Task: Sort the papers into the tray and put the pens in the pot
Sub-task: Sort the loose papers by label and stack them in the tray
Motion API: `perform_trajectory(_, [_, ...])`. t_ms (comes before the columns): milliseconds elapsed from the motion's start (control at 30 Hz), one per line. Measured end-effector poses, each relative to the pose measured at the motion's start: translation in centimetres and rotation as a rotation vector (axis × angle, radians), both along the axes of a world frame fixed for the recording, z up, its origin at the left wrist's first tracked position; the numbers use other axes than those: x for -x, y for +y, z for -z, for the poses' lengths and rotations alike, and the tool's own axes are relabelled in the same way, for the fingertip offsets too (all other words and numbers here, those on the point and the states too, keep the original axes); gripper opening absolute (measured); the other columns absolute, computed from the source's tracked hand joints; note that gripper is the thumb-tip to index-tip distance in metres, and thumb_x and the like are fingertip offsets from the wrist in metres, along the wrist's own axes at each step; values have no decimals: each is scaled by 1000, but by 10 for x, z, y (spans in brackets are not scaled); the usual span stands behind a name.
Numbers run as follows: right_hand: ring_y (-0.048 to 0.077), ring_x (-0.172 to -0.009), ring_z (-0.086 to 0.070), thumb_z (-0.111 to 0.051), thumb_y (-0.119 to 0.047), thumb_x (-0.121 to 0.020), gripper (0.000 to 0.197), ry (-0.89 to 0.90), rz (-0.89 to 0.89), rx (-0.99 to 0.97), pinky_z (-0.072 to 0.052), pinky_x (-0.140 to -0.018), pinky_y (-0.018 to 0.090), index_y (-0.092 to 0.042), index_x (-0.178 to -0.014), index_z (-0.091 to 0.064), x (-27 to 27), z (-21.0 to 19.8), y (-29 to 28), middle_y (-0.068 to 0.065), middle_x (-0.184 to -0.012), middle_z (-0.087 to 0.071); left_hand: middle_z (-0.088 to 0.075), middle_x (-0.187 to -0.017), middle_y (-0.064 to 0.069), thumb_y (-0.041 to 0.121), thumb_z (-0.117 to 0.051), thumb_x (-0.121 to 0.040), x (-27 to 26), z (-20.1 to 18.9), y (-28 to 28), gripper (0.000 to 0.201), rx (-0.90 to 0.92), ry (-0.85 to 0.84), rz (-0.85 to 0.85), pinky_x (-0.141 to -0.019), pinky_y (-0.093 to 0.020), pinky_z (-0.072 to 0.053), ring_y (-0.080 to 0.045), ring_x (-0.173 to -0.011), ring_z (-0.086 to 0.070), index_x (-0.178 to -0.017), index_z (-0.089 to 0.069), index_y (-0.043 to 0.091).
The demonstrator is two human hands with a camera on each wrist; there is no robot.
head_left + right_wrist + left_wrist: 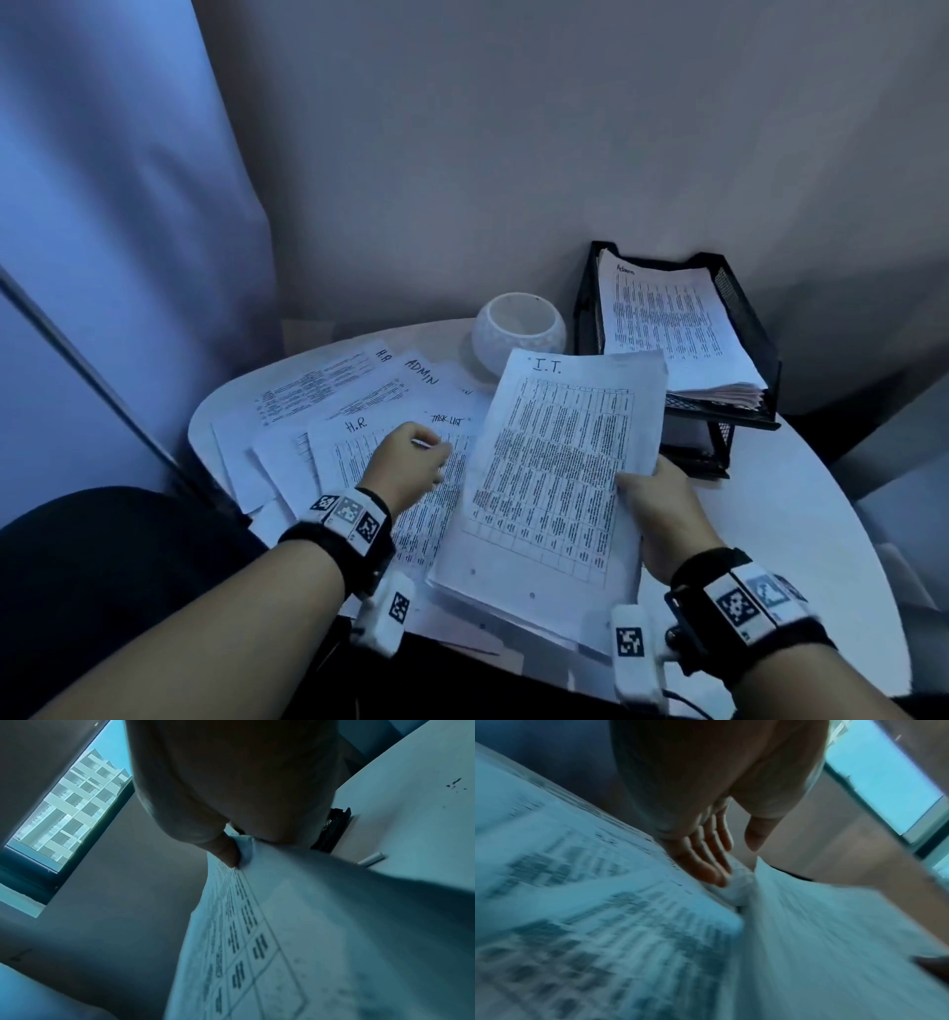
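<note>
My right hand point(648, 485) grips the right edge of a thick stack of printed sheets headed "I.T." point(560, 462), thumb on top, and holds it tilted above the table's front. The right wrist view shows the thumb point(228, 852) pinching that stack point(295, 923). My left hand point(429, 455) rests with straight fingers point(706, 860) on loose sheets headed "H.R." point(354, 447) and "TASK LIST", holding nothing. A black mesh tray point(744, 308) at the back right holds a pile of papers point(667, 318). A white round pot point(518, 331) stands left of it. I see no pens.
More sheets headed "ADMIN" point(395, 390) and "H.R." fan across the left of the round white table point(780, 524). The tray has a lower tier point(693, 447). A small white stick-like object point(371, 859) lies near the tray's base. A wall is close behind.
</note>
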State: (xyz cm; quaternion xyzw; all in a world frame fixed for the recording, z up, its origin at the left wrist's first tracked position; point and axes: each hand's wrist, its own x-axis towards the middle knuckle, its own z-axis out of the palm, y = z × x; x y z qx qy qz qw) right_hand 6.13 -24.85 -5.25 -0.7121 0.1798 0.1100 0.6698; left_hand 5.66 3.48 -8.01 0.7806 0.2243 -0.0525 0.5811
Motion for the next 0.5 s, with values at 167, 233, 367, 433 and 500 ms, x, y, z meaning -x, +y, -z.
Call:
perform_trajectory(167, [43,-99,-72,-43,8,-93,36,42,6,44,-56,-89,66,-9,-112,-68,0,8,-6,22,-110,-74,-54,-145,-11,42,-76,-88,2,35,44,60,-505,285,54,-101,-40,-51,-30,-120,-61,-138,-55,18])
perform_trajectory(233, [43,-99,-72,-43,7,-93,34,50,-1,60,-56,-89,67,-9,-112,-68,2,10,-8,21,-109,-74,-45,-150,-15,49,-82,-81,3,48,48,81,-549,357,53,-105,-44,-51,-34,-124,-59,-148,-46,20])
perform_trajectory(367, [45,-102,-70,-42,8,-94,33,64,19,91,-54,-92,66,-8,-109,-68,6,9,-14,22,-109,-74,-38,-152,-17,46,-92,-70,1,65,41,110,-621,401,129,-100,-45,-55,-37,-124,-59,-158,-29,23])
perform_trajectory(433, [45,-101,-70,-42,8,-95,33,75,35,96,-54,-92,66,-8,-108,-68,9,7,-16,22,-108,-74,-54,-135,-14,32,-90,-75,-1,71,37,105,-643,358,153,-82,-39,-60,-32,-105,-68,-159,-27,24])
perform_trajectory(500, [45,-100,-70,-42,8,-97,33,86,49,101,-54,-92,67,-11,-106,-68,11,6,-19,21,-108,-74,-68,-102,-6,15,-80,-82,-3,75,33,92,-612,298,134,-63,-32,-58,-24,-81,-70,-158,-28,26])
